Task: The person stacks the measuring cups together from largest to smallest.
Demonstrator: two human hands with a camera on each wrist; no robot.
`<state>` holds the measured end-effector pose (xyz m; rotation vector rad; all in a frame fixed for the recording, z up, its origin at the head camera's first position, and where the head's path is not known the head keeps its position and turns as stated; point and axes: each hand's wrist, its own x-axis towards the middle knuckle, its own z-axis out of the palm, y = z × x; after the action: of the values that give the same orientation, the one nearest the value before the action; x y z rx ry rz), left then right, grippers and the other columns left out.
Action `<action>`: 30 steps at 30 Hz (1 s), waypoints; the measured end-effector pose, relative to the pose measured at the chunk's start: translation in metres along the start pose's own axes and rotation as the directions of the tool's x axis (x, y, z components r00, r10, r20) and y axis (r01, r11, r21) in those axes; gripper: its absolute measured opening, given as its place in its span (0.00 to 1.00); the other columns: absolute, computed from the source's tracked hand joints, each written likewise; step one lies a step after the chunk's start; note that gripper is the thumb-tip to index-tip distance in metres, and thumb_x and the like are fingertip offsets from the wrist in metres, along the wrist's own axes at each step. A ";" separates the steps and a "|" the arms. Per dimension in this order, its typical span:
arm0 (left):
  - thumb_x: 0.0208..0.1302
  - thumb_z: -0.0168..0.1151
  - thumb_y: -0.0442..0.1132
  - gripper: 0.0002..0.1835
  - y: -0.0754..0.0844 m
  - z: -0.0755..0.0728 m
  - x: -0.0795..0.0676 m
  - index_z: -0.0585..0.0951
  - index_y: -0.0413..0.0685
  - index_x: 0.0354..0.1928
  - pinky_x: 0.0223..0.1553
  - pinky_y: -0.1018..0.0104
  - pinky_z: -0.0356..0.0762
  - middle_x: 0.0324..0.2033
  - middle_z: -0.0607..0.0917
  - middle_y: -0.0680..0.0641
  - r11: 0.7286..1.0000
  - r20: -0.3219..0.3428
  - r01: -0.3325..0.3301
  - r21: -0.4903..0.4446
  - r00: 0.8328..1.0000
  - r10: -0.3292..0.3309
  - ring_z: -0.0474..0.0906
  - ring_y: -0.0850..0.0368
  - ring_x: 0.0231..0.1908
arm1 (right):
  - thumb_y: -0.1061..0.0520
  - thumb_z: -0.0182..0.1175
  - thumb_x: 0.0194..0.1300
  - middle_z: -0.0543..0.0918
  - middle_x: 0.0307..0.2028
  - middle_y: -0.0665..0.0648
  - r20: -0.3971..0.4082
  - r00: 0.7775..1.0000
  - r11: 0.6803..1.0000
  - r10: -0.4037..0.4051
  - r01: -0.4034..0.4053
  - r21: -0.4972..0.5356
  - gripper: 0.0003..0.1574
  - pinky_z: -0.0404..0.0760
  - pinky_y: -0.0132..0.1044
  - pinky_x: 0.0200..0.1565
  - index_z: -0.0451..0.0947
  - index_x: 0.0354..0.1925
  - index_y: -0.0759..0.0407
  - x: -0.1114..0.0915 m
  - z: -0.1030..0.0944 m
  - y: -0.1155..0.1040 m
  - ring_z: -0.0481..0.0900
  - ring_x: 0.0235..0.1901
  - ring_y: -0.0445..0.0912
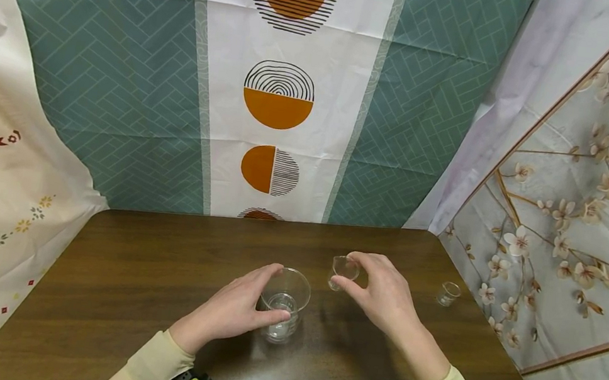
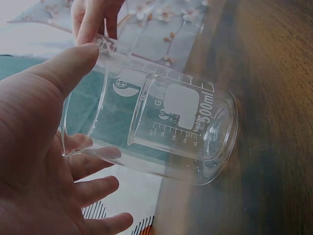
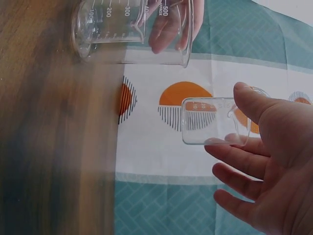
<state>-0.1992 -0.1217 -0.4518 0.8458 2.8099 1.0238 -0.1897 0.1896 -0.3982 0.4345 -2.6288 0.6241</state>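
Note:
A large glass beaker (image 1: 299, 297), marked 500 ml, stands upright on the table. My left hand (image 1: 235, 308) holds it near the rim, thumb on one side and fingers on the other. In the left wrist view a smaller beaker (image 2: 171, 127) sits upright inside it. Off to the right, my right hand (image 1: 383, 291) pinches a small graduated glass beaker (image 3: 200, 127) between thumb and fingers near its rim. That beaker is held above the table, apart from the large one, and looks empty.
An even smaller glass beaker (image 1: 448, 294) stands near the table's right edge. The brown wooden table (image 1: 127, 282) meets a patterned teal and white cloth (image 1: 125, 66) at the back. Other cloths hang at both sides.

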 end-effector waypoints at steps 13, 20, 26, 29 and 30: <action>0.69 0.71 0.71 0.53 0.000 0.000 0.001 0.66 0.45 0.83 0.75 0.38 0.69 0.79 0.73 0.45 1.000 0.001 0.001 -0.007 1.000 -0.001 0.69 0.43 0.78 | 0.37 0.82 0.64 0.90 0.52 0.49 -0.004 0.999 0.999 -0.038 0.038 0.015 0.33 0.86 0.56 0.55 0.88 0.59 0.52 0.000 0.001 -0.008 0.84 0.61 0.51; 0.68 0.72 0.71 0.53 0.000 0.001 0.000 0.67 0.45 0.83 0.74 0.39 0.70 0.78 0.74 0.45 1.000 -0.003 -0.001 -0.002 1.000 0.001 0.71 0.43 0.77 | 0.37 0.81 0.65 0.89 0.54 0.50 0.009 0.998 0.998 -0.056 0.056 0.022 0.32 0.85 0.56 0.56 0.88 0.59 0.51 0.001 0.004 -0.011 0.84 0.61 0.51; 0.68 0.71 0.72 0.53 0.001 0.000 0.000 0.66 0.46 0.83 0.73 0.39 0.71 0.78 0.74 0.45 1.000 -0.004 0.003 -0.005 1.000 -0.003 0.72 0.44 0.76 | 0.37 0.82 0.63 0.89 0.51 0.49 0.005 0.997 0.997 -0.078 0.078 0.019 0.32 0.86 0.54 0.54 0.88 0.57 0.53 0.001 0.005 -0.014 0.84 0.59 0.50; 0.68 0.71 0.72 0.53 0.001 0.000 0.000 0.66 0.47 0.83 0.73 0.39 0.72 0.77 0.74 0.45 1.000 -0.005 0.002 -0.004 1.000 -0.002 0.72 0.44 0.75 | 0.37 0.82 0.63 0.89 0.51 0.49 0.007 0.996 0.996 -0.084 0.084 0.019 0.33 0.86 0.54 0.54 0.88 0.58 0.53 0.002 0.005 -0.016 0.84 0.59 0.50; 0.68 0.71 0.72 0.53 0.001 0.000 -0.001 0.66 0.47 0.83 0.73 0.39 0.72 0.77 0.75 0.45 1.000 -0.005 0.002 -0.002 1.000 -0.002 0.72 0.44 0.75 | 0.37 0.82 0.62 0.89 0.51 0.49 0.006 0.996 0.996 -0.087 0.086 0.018 0.33 0.86 0.54 0.54 0.88 0.58 0.53 0.002 0.005 -0.017 0.84 0.59 0.50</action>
<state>-0.1984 -0.1215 -0.4510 0.8407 2.8128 1.0300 -0.1864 0.1727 -0.3959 0.5536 -2.5972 0.6193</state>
